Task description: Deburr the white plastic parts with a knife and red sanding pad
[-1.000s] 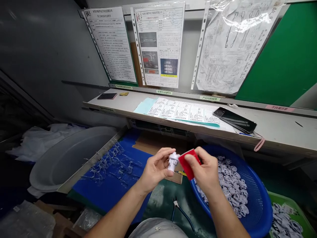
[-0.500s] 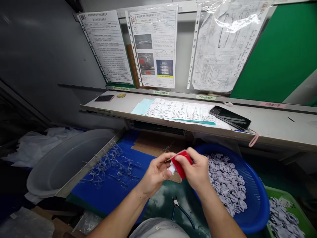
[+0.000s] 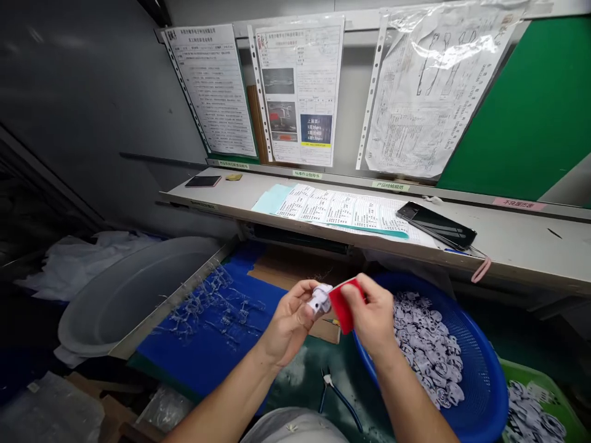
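My left hand (image 3: pixel 290 317) is closed on a small white plastic part (image 3: pixel 320 299) with a dark hole in its face. Between the thumb and fingers of my right hand (image 3: pixel 372 307) is a flat red pad (image 3: pixel 344 307) with a pale edge; its kind does not show clearly. The pad's left edge meets or nearly meets the white part. Below both hands, nippers (image 3: pixel 329 384) with blue handles lie on the dark green bench top.
At right, a blue basket (image 3: pixel 496 394) holds many white parts, beside a green bin (image 3: pixel 521 369) of similar pieces. Clear plastic sprues (image 3: pixel 203 304) lie on a blue sheet (image 3: pixel 170 363). A grey tub (image 3: pixel 83 326) stands left; a phone (image 3: pixel 436 224) rests on the shelf (image 3: pixel 521 246).
My right hand and the red pad have shifted slightly right, off the white part, which now shows more fully in my left hand. The whole view has tilted a little.
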Demonstrator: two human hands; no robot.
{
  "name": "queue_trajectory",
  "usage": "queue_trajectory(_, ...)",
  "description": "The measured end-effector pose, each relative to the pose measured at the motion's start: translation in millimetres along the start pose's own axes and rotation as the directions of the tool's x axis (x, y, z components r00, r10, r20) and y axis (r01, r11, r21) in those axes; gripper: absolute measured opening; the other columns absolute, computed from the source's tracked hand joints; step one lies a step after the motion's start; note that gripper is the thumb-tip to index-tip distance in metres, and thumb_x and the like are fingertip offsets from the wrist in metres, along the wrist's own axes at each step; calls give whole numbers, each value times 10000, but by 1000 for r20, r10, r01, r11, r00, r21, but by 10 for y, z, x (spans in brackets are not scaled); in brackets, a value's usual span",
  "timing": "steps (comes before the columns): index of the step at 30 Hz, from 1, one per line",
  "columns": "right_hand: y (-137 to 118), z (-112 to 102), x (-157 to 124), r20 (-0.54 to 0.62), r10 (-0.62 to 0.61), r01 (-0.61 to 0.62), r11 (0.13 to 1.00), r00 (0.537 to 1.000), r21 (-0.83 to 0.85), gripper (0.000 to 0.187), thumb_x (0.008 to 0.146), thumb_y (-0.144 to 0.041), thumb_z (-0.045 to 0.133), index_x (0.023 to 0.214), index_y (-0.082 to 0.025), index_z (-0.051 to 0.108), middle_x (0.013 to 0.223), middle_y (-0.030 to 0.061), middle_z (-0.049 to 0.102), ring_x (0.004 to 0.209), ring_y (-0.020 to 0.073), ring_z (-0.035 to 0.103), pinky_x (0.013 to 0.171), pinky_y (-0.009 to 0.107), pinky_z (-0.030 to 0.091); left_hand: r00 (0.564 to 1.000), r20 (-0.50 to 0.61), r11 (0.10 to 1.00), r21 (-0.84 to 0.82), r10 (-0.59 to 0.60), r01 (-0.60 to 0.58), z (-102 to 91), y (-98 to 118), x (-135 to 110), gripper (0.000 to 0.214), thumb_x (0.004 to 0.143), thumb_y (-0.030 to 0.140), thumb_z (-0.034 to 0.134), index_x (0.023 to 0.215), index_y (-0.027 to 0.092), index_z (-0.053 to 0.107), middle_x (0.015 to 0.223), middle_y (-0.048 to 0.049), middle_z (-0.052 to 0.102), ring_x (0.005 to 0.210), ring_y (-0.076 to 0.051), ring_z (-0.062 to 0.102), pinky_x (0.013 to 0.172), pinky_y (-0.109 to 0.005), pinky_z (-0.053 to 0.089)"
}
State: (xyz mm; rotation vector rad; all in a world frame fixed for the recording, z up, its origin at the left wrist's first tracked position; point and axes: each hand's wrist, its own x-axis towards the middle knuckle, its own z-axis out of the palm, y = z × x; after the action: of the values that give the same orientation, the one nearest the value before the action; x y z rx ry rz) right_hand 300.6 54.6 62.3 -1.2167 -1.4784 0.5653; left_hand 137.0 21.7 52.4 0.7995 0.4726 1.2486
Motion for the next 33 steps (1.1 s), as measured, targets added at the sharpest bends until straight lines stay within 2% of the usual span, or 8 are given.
queue_trajectory(2, -2, -5, -7, -5, -34, 34, 998, 999, -61, 475, 855, -516, 604, 549, -198, 428, 513, -66, 372, 496, 73, 343, 482, 203, 272, 1000, 4, 1000, -20, -18, 18, 11, -9, 14, 398, 716, 305, 841, 1054, 167, 685, 978, -60, 677, 876, -165, 631, 824, -252, 484)
queue_trajectory(5, 29, -16, -8, -176, 14, -38, 990, 984, -134, 504, 847, -521, 621, 538, -204, 380, 492, -75, 328, 476, 71, 302, 469, 213, 243, 999, -16, 999, -18, -31, 31, 8, -26, 25, 436, 715, 368, 837, 1058, 148, 682, 1010, -86, 682, 921, -193, 635, 873, -272, 474)
queue_trajectory(9, 53, 10, -17, -98, -70, 67, 997, 993, -32, 444, 893, -488, 572, 577, -203, 444, 518, -68, 383, 488, 75, 355, 486, 209, 280, 999, -30, 996, -79, -42, 39, 16, -50, 32, 454, 748, 415, 805, 1088, 139, 683, 1010, -77, 664, 918, -166, 603, 880, -251, 462)
queue_trajectory(14, 42, -32, 73, -241, -59, 19, 986, 969, -164, 504, 865, -510, 614, 542, -196, 390, 492, -78, 337, 477, 64, 302, 484, 215, 251, 995, -68, 987, -149, -75, 64, 47, -57, 31, 510, 823, 381, 744, 1274, 176, 623, 1147, -96, 654, 968, -163, 599, 929, -281, 461)
queue_trajectory(18, -42, -5, 38, -69, -4, 10, 997, 998, 76, 441, 888, -508, 582, 597, -193, 477, 517, -76, 392, 484, 64, 356, 469, 198, 284, 996, -38, 986, -148, -86, 80, 76, -67, 26, 512, 803, 364, 767, 1265, 192, 631, 1206, -102, 657, 1040, -196, 613, 1008, -329, 437)
queue_trajectory(24, 112, 243, -345, 48, 56, -56, 998, 997, -11, 494, 822, -490, 667, 537, -189, 398, 483, -86, 377, 470, 56, 340, 467, 197, 262, 990, -142, 992, -126, -5, -13, 45, 1, 64, 415, 844, 417, 709, 1185, 186, 664, 1179, -108, 693, 1123, -245, 626, 1047, -364, 414)
queue_trajectory(30, 214, 154, -410, -269, 95, -77, 994, 958, 76, 441, 909, -496, 551, 602, -196, 453, 511, -74, 410, 476, 72, 361, 467, 203, 291, 994, -108, 987, -158, 9, -26, 84, -17, 88, 360, 817, 357, 754, 1112, 165, 677, 1270, -116, 650, 1178, -224, 594, 1076, -332, 399)
queue_trajectory(33, 90, 129, -234, -248, 37, -6, 992, 968, 123, 435, 888, -511, 579, 607, -195, 478, 513, -71, 418, 471, 73, 367, 460, 208, 295, 997, -75, 987, -160, -23, 10, 166, -54, 79, 391, 754, 332, 816, 1075, 151, 687, 1239, -108, 653, 1076, -193, 622, 995, -289, 457)
